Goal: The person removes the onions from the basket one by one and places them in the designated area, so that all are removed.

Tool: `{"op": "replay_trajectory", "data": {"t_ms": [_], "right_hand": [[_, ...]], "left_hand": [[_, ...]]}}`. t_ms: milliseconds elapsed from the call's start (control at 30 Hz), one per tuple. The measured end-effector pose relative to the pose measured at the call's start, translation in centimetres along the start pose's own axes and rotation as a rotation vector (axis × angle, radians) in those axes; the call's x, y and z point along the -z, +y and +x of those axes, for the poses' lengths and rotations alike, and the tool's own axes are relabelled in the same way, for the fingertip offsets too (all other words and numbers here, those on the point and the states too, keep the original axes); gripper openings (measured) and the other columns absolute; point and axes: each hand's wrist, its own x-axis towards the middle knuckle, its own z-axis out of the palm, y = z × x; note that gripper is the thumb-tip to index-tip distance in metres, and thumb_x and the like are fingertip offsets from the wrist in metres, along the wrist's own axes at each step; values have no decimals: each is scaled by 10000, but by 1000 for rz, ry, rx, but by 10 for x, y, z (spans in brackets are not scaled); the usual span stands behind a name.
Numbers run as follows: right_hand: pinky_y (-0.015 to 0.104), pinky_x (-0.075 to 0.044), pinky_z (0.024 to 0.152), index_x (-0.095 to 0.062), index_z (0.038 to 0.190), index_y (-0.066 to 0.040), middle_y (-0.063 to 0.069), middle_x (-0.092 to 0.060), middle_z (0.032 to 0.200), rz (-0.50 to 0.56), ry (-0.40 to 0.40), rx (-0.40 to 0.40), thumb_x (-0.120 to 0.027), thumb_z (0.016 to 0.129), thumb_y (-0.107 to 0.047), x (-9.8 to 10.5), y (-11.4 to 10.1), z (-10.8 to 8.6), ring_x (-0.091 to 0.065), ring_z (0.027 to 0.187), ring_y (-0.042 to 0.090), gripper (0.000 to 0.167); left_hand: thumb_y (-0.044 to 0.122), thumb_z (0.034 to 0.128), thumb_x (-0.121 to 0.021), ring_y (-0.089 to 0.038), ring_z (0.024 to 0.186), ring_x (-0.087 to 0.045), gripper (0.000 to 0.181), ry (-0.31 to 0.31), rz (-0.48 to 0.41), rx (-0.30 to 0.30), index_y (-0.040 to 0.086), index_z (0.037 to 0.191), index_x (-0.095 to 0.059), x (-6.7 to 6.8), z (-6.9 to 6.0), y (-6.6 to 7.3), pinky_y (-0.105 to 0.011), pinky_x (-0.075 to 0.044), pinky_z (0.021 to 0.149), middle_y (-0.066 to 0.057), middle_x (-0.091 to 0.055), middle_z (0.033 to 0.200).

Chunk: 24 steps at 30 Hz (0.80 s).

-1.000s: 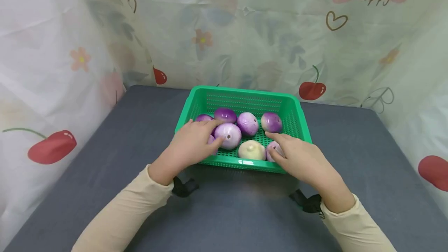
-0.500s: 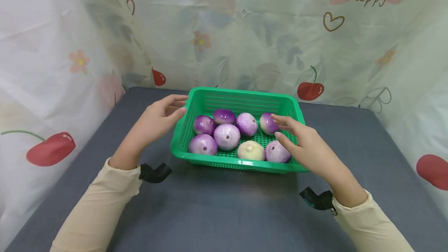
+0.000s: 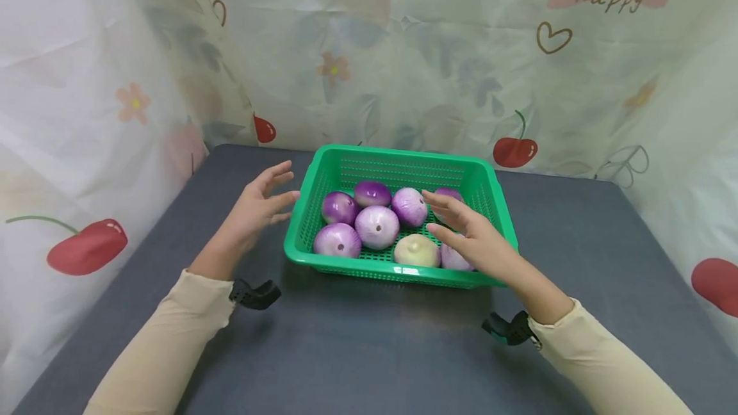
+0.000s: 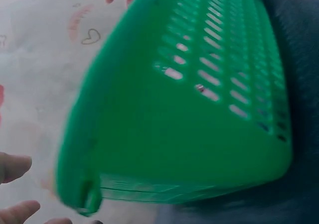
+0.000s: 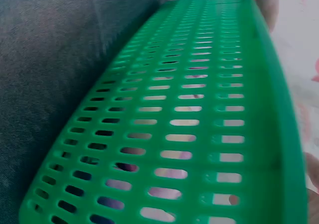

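Note:
A green perforated plastic basket (image 3: 398,268) holds several onions. Most are purple, such as the pale purple onion (image 3: 377,227) in the middle and the darker onion (image 3: 339,208) at the left. One cream-coloured onion (image 3: 417,251) lies near the front wall. Just outside the basket's left rim is my left hand (image 3: 248,213), fingers spread and holding nothing. My right hand (image 3: 478,242) hovers over the basket's right part with loosely bent fingers and nothing in its grasp. It partly hides two onions there. Both wrist views mostly show the basket's outer walls (image 4: 159,134).
The basket stands on a dark grey tabletop (image 3: 357,351), towards its back edge. Printed curtains (image 3: 403,50) with cherries and hearts hang behind and along both sides. Black straps (image 3: 255,294) sit on the wrists.
My left hand has lifted off the onions and moved out beyond the left rim. The right hand shifted right, then back left over the basket. The onions stay in the basket.

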Motion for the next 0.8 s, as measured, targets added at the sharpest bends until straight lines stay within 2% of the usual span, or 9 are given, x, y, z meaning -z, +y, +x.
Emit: {"op": "replay_trajectory", "data": {"t_ms": [200,367,567,800], "right_hand": [[502,-275,1134,-387,1468,-72,102,-368,1538,61,-53,-10,-591,977,-223,-7,10,8,-312,1434,300,553],[534,-285,1121,-403,1448,-21,152,-394,1513,86,-82,-39,-604,967,-213,-11,17,15,-346,1411,331,556],[545,-315,1105,-446,1437,-49,139,-442,1485,39,-100,-70,-614,961,-247,-14,23,20,-399,1379,337,541],[564,-299,1109,-465,1421,-28,149,-475,1458,-12,-118,-57,-636,946,-225,-13,26,26,-418,1367,326,542]], "left_hand": [[159,966,-602,-354,1424,-295,734,-39,-49,91,210,1561,-174,-9,8,-14,-632,-339,1045,-110,-207,1600],[158,963,-607,-364,1406,-332,766,-67,-96,137,233,1566,-141,-11,13,-21,-622,-354,1041,-104,-190,1608],[124,978,-573,-403,1307,-459,745,-97,-144,166,226,1567,-128,-10,16,-26,-536,-485,940,-121,-228,1595],[140,990,-557,-410,1287,-478,737,-141,-177,166,251,1567,-112,-7,19,-29,-459,-529,891,-139,-269,1576]]}}
